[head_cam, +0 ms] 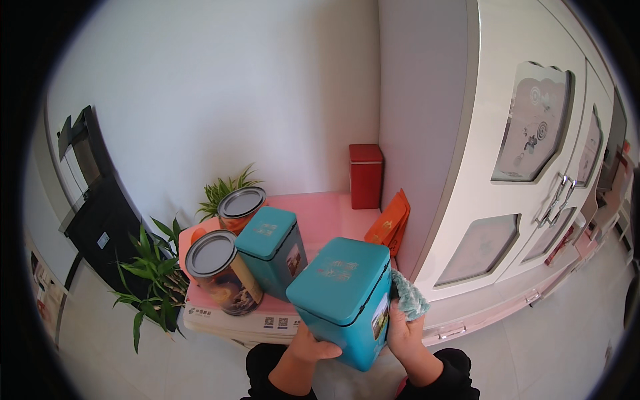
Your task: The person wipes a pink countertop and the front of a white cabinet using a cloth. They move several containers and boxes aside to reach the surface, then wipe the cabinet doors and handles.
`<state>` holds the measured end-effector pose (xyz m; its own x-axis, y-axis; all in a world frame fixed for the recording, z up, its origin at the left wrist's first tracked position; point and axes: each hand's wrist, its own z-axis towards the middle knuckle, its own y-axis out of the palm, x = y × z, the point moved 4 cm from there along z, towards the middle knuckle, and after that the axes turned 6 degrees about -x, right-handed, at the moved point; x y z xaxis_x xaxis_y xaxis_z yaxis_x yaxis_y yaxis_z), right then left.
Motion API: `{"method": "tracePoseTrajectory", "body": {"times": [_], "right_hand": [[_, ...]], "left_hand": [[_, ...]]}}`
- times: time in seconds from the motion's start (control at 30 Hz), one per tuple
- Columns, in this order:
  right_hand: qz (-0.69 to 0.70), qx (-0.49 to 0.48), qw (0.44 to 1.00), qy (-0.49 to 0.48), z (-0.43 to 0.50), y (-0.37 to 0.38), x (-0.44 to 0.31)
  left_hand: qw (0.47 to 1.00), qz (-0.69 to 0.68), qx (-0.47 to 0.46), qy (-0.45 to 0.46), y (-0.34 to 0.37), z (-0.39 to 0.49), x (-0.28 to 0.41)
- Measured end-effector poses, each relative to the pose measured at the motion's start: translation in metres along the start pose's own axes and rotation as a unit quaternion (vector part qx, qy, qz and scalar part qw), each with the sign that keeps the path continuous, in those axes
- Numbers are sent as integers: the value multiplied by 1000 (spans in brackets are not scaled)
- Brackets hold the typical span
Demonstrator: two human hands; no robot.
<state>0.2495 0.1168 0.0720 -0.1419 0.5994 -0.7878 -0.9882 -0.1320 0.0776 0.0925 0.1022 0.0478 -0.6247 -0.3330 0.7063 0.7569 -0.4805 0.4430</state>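
Note:
A blue-green lidded tin (340,285) is held up in front of me, over the near edge of the pink-topped surface. My left hand (312,345) grips its lower left side, thumb on the front face. On the tin's right side, my right hand (405,325) clasps a pale green cloth (411,295) against it. Behind and to the left stands a similar blue-green tin (272,250), upright with its lid on. Beside that one are two round cans with grey metal lids, the nearer can (225,275) and the farther can (242,205).
A red tin (365,177) stands in the back corner, with orange pouches (391,222) leaning by the cabinet side. Spiky potted plants (155,270) grow at the left. The white cabinet (465,210) with metal handles rises at the right. A black object (107,235) stands along the left wall.

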Motion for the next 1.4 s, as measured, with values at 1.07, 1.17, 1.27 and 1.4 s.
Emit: {"method": "tracePoseTrajectory", "body": {"times": [1.07, 1.17, 1.27, 1.4], "right_hand": [[-57, -33, 998, -18, -2, -5, 9], [6, -32, 995, -96, -2, 5, 8], [-7, -87, 995, -53, -5, 9, 9], [155, -128, 973, 116, 8, -2, 2]], "left_hand": [[985, 165, -48, 15, 6, 19, 10], [980, 180, 51, 69, 13, 18, 8], [971, 216, 63, 81, 15, 16, 7], [974, 220, 17, 45, 24, 15, 12]]}}
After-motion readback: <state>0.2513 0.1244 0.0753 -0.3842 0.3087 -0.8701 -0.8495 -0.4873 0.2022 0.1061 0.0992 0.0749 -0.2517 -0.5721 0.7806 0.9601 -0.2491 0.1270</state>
